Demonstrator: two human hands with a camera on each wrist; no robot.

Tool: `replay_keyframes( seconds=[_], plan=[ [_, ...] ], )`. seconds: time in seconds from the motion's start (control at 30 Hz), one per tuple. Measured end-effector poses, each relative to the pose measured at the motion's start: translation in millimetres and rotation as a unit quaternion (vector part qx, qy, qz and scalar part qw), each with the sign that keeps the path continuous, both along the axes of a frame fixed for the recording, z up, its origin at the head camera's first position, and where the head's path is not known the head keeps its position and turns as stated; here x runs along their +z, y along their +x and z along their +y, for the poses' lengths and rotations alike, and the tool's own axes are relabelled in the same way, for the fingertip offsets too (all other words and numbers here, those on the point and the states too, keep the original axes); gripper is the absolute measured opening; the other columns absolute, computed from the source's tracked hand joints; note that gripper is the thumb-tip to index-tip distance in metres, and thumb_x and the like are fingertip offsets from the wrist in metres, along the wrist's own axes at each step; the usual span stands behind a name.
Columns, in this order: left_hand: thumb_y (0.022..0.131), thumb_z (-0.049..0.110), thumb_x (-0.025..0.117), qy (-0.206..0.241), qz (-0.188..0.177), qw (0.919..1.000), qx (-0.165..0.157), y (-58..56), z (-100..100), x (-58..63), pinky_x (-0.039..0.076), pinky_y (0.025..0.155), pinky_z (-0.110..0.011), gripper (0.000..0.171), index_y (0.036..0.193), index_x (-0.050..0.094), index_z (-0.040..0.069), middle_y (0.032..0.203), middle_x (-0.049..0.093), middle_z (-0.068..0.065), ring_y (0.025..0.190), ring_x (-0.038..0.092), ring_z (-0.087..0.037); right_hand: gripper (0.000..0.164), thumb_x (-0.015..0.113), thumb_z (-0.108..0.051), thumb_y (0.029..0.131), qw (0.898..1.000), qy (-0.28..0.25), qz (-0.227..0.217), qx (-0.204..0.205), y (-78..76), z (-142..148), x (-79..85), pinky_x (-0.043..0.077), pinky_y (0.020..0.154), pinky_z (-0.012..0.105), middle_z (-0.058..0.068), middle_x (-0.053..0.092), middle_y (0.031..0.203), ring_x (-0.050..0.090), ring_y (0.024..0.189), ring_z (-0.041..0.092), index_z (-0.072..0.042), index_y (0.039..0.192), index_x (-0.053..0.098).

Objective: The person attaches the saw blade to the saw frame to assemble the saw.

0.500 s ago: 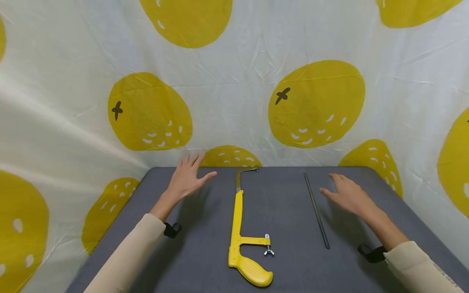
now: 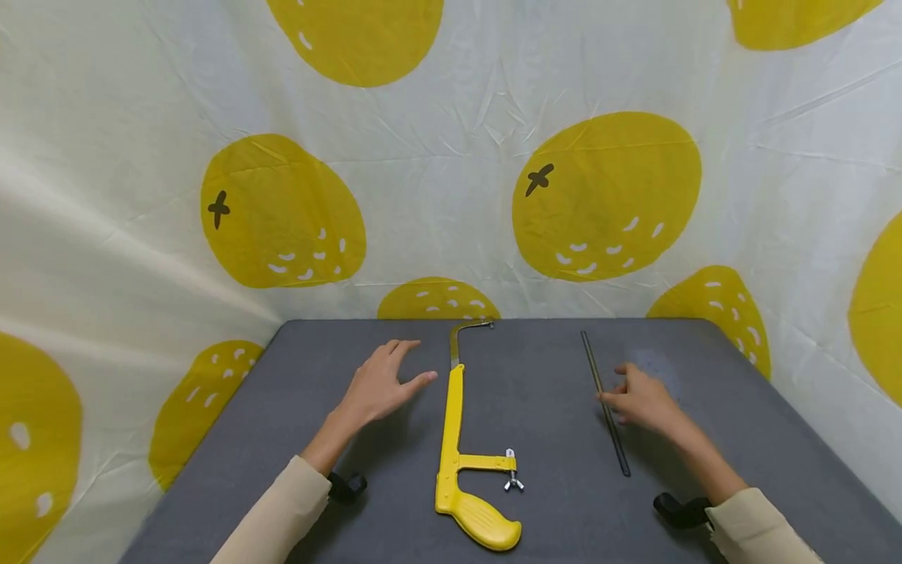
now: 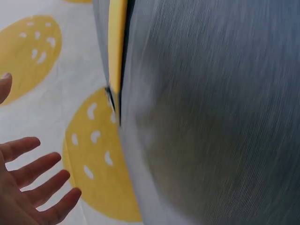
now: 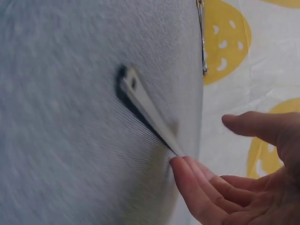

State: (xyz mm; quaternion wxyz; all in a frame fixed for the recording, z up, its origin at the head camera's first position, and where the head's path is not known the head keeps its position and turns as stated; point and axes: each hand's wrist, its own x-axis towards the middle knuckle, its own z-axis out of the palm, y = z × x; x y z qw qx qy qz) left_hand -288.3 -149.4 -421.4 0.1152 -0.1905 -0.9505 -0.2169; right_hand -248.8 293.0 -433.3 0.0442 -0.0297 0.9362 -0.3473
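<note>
A yellow hacksaw frame (image 2: 452,439) with a wing nut lies on the grey table, its handle toward me. My left hand (image 2: 377,388) hovers to its left, fingers spread and thumb pointing at the frame; nothing is held. To the right of the frame lies a thin hacksaw blade (image 2: 617,445), angled, with a hole visible at its near end in the right wrist view. My right hand (image 2: 647,405) is right at the blade's middle. In the right wrist view its fingertips (image 4: 180,168) overlap the blade (image 4: 149,108), while the thumb stands apart from them.
A grey cloth-covered table (image 2: 535,392) carries the frame and the blade. Behind it and at both sides hangs a white curtain (image 2: 451,188) with large yellow fruit prints. Black wrist straps (image 2: 683,511) sit below both hands.
My right hand has come left and down to the blade, its fingers drawing closer together. My left hand has lowered and shifted right toward the frame. Frame and blade lie as before.
</note>
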Motion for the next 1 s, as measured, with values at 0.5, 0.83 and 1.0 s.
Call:
replay_keyframes(
  seconds=[0.5,0.83,1.0],
  plan=[
    [0.094,0.059,0.068,-0.004,-0.120,0.9798,-0.159,35.8,42.7,-10.7,0.054,0.092,-0.037,0.054,0.129,0.069,0.018,0.118,0.071,0.003,0.107,0.066,-0.016,0.062,0.087,-0.009,0.077,0.997,0.047,-0.031,-0.043,-5.5,-10.2,-7.5,0.056,0.067,0.036,0.012,0.071,0.082,0.068,0.066,0.016,0.019,0.125,0.058],
    [0.090,0.058,0.073,-0.042,-0.166,0.9684,-0.181,42.6,59.4,-13.4,0.054,0.085,-0.032,0.049,0.121,0.071,0.021,0.110,0.073,0.006,0.097,0.067,-0.008,0.061,0.084,-0.007,0.080,0.996,0.056,-0.058,-0.041,-6.4,-14.3,-7.2,0.055,0.072,0.043,0.019,0.071,0.097,0.066,0.083,0.027,0.015,0.130,0.057],
    [0.088,0.054,0.077,-0.065,-0.160,0.9657,-0.193,47.1,64.0,-15.1,0.054,0.084,-0.029,0.046,0.120,0.072,0.022,0.106,0.072,0.009,0.094,0.065,-0.005,0.060,0.075,0.002,0.082,0.996,-0.005,-0.078,-0.039,-7.2,-12.5,-8.7,0.058,0.071,0.040,0.016,0.073,0.089,0.068,0.078,0.023,0.019,0.135,0.050]
  ],
)
